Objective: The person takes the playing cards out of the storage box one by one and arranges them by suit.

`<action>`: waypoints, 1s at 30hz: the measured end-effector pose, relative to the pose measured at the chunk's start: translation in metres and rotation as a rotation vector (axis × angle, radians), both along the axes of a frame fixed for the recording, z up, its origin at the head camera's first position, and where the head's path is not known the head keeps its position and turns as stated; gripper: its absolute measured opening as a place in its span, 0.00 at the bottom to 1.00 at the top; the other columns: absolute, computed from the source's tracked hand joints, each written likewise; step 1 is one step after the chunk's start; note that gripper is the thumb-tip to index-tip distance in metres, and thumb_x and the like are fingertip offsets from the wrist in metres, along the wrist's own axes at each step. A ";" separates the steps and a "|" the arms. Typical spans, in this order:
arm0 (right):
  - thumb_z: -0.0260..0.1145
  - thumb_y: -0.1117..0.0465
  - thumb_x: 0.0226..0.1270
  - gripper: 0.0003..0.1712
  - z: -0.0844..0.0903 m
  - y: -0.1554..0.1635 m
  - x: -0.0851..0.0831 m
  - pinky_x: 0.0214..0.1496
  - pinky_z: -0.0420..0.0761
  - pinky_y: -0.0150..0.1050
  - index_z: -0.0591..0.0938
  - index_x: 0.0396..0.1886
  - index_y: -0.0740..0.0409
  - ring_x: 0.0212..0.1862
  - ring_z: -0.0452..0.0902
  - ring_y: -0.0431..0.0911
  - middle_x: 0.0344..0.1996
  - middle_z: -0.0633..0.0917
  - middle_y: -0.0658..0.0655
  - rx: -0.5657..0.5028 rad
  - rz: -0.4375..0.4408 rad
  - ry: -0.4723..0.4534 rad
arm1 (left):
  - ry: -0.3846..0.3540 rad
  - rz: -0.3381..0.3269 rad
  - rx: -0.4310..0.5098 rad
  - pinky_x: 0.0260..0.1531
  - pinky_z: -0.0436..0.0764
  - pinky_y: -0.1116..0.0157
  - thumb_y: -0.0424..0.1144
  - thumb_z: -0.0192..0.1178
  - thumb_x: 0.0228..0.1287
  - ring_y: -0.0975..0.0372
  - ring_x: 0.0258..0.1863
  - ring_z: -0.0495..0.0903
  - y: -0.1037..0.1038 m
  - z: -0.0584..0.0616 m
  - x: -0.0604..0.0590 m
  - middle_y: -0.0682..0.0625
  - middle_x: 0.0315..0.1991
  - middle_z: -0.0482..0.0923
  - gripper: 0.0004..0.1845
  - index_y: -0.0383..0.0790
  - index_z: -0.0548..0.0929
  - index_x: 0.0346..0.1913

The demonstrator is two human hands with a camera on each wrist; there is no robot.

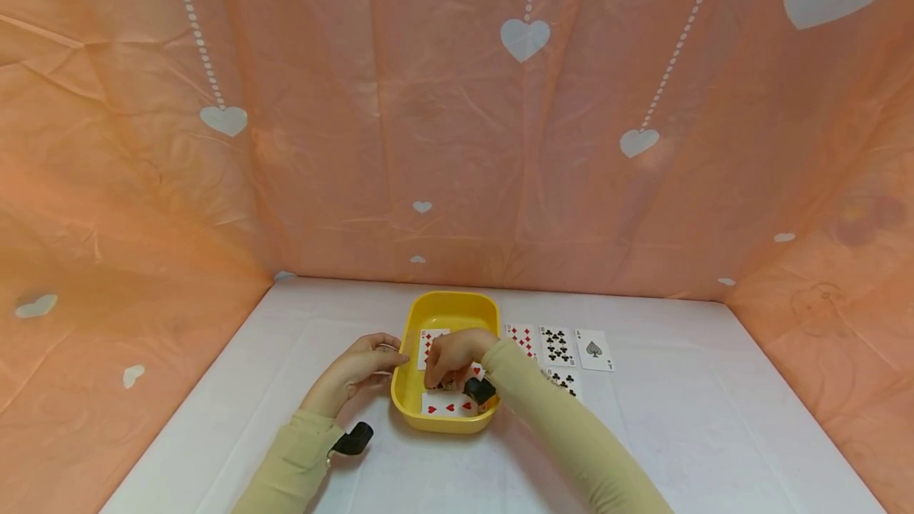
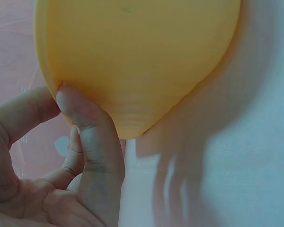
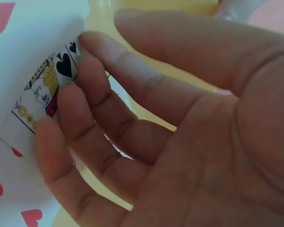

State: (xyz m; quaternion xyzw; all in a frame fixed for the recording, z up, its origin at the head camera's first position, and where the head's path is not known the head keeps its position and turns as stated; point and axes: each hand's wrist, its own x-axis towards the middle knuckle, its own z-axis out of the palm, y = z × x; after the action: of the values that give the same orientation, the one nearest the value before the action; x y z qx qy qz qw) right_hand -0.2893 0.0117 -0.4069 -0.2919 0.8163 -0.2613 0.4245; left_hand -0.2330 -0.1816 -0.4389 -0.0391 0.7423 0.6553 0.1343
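A yellow plastic tray (image 1: 446,424) stands on the white table with several playing cards lying in it. My left hand (image 1: 357,369) pinches its left rim between thumb and index finger. Over the tray's inside is my right hand (image 1: 457,351), fingers pointing down. In the right wrist view its fingertips touch a face card of spades (image 3: 41,92), while the thumb (image 3: 180,42) stands apart from the fingers. Near this hand, a hearts card (image 1: 439,404) lies at the tray's front and a diamonds card (image 1: 427,337) farther back. The right hand covers part of the cards.
Right of the tray, face-up cards lie on the table: a diamonds card (image 1: 524,337), a clubs card (image 1: 557,347) and an ace of spades (image 1: 594,350). Another clubs card (image 1: 569,381) is partly behind the right sleeve (image 1: 550,419). Orange cloth (image 1: 457,149) with hearts encloses the table.
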 end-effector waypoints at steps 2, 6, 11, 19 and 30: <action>0.64 0.64 0.65 0.07 0.000 0.000 0.001 0.23 0.72 0.30 0.85 0.33 0.65 0.20 0.64 0.41 0.14 0.67 0.50 0.016 0.011 0.000 | 0.002 -0.003 -0.002 0.24 0.76 0.68 0.31 0.63 0.58 0.62 0.28 0.79 0.000 0.000 0.000 0.48 0.32 0.79 0.18 0.27 0.70 0.48; 0.65 0.63 0.65 0.07 0.001 0.001 0.002 0.22 0.70 0.29 0.86 0.32 0.63 0.19 0.64 0.40 0.14 0.69 0.49 0.053 0.028 0.017 | 0.003 -0.004 -0.007 0.24 0.76 0.68 0.31 0.63 0.58 0.62 0.28 0.79 0.000 0.000 0.000 0.49 0.31 0.79 0.18 0.28 0.71 0.48; 0.64 0.64 0.65 0.06 0.002 0.004 0.001 0.23 0.68 0.30 0.86 0.32 0.61 0.20 0.66 0.40 0.18 0.75 0.50 0.066 0.060 0.012 | 0.003 0.002 -0.008 0.24 0.77 0.68 0.31 0.63 0.58 0.61 0.28 0.80 0.000 0.000 0.001 0.49 0.30 0.79 0.17 0.28 0.71 0.47; 0.68 0.68 0.60 0.01 -0.002 0.010 -0.002 0.22 0.68 0.29 0.84 0.31 0.63 0.20 0.66 0.40 0.19 0.77 0.51 0.004 0.055 -0.041 | 0.016 -0.010 0.003 0.24 0.76 0.69 0.30 0.62 0.58 0.62 0.28 0.80 0.000 -0.001 0.000 0.50 0.29 0.80 0.16 0.27 0.71 0.46; 0.73 0.68 0.54 0.09 -0.001 0.011 0.001 0.21 0.69 0.31 0.84 0.35 0.62 0.18 0.67 0.41 0.20 0.78 0.51 -0.009 -0.038 0.020 | 0.006 0.000 -0.012 0.24 0.76 0.68 0.30 0.63 0.58 0.61 0.29 0.80 0.000 0.001 0.001 0.48 0.30 0.80 0.17 0.27 0.71 0.48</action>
State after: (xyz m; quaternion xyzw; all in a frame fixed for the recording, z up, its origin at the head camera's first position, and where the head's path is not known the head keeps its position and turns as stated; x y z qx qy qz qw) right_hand -0.2885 0.0227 -0.4079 -0.2809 0.8247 -0.2703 0.4099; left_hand -0.2322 -0.1813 -0.4379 -0.0382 0.7467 0.6508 0.1319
